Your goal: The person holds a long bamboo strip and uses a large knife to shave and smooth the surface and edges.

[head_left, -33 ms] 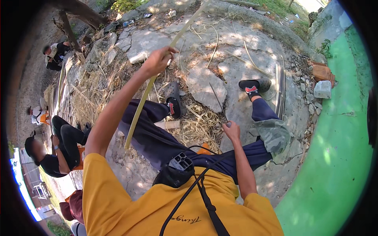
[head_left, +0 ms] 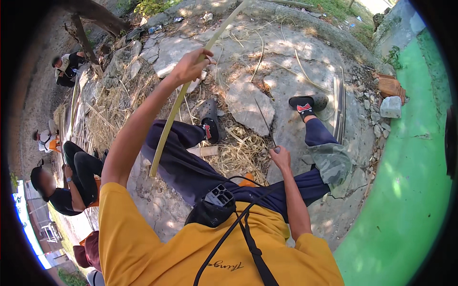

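Observation:
My left hand [head_left: 192,67] is raised at the upper middle, its fingers closed around a long, flat, pale yellow-green bamboo strip [head_left: 171,120]. The strip slants from over my left thigh up past the far edge of the ground. Low near my right thigh, my right hand [head_left: 281,157] grips a knife [head_left: 264,117] with a thin dark blade pointing away and slightly left. Its handle is mostly hidden in my fingers. Between my feet lies a heap of curly pale shavings [head_left: 245,155], apart from the blade.
A flat stone slab [head_left: 250,106] lies between my grey clogs. More strips [head_left: 338,107] rest beyond my right foot, near a white block [head_left: 391,107] and a green wall [head_left: 405,190]. Dry fibres [head_left: 112,107] and a seated person [head_left: 67,186] are at the left.
My left hand has shifted slightly left, and the strip has moved a little with it. The knife and my right hand look almost unchanged.

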Demonstrator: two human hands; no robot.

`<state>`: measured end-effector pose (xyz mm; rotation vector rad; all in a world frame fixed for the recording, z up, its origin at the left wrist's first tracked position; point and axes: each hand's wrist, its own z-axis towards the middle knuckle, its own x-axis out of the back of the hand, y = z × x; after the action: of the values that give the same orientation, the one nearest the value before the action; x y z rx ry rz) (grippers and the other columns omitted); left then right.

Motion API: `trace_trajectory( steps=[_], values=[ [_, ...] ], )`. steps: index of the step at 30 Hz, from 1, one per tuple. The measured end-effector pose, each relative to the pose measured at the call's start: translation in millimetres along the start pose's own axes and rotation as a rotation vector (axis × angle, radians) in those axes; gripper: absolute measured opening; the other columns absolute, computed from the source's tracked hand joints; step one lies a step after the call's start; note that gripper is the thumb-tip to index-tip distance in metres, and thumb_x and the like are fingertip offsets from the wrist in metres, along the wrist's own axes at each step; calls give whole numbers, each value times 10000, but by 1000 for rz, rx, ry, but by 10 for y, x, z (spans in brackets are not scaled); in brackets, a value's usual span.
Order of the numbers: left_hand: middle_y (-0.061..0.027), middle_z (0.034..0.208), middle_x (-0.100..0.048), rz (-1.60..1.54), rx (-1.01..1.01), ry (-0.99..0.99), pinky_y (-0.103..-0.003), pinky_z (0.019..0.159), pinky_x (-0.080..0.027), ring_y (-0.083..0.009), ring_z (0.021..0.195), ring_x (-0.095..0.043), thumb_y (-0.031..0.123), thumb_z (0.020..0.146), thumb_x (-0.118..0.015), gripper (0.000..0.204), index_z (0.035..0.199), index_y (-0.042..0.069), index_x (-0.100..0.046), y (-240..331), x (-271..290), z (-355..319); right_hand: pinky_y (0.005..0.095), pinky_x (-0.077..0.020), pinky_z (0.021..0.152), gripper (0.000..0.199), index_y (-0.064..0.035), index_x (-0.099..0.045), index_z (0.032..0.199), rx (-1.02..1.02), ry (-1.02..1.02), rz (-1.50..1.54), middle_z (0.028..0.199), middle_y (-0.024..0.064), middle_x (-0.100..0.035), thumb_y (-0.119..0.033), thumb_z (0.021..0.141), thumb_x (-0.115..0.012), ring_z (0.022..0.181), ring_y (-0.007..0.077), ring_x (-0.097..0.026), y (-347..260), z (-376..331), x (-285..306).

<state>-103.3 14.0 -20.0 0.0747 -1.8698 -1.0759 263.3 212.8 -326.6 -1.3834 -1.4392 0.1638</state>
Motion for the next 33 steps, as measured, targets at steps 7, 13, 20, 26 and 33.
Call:
trace_trajectory(
  steps=[7, 13, 20, 26, 33],
  values=[
    [-22, 958, -544, -412, -233, -224, -243, 525, -431, -72, 612, -488, 33, 895, -521, 461, 1354, -12, -523, 1069, 672, 264, 409, -526, 644, 373, 14, -704, 875, 12, 120, 51, 718, 165, -699, -354, 810, -713, 672, 295, -700, 219, 172, -131],
    [-119, 904, -539, -679, 25, -338, -224, 393, -326, -92, 471, -424, 17, 769, -548, 709, 1429, 11, -291, 748, 328, -181, 392, -533, 628, 386, 24, -691, 854, 5, 150, 236, 688, 137, -688, -360, 831, -725, 639, 255, -696, 122, 91, -58],
    [-203, 985, -599, -894, 344, -347, -220, 356, -373, -109, 465, -479, 47, 805, -596, 792, 1507, -31, -238, 349, -443, -1030, 297, -414, 525, 231, 0, -627, 821, 118, 74, 511, 605, 11, -578, -203, 889, -712, 540, 89, -514, -373, -225, 222],
    [-131, 1002, -621, -1038, 459, -446, -182, 345, -379, -60, 481, -484, 39, 892, -536, 533, 1392, -99, -417, -47, -956, -1324, 339, -510, 657, 244, 57, -631, 879, 345, -50, 478, 711, 128, -663, -172, 852, -711, 655, 164, -640, -1145, -461, 499],
    [-55, 970, -634, -1132, 640, -494, -200, 402, -424, -61, 525, -518, 106, 1011, -516, 407, 1386, -33, -443, -265, -1403, -1661, 346, -519, 655, 238, 21, -639, 866, 323, -227, 238, 711, 153, -671, -174, 783, -748, 644, 228, -676, -1314, -494, 150]
  ],
)
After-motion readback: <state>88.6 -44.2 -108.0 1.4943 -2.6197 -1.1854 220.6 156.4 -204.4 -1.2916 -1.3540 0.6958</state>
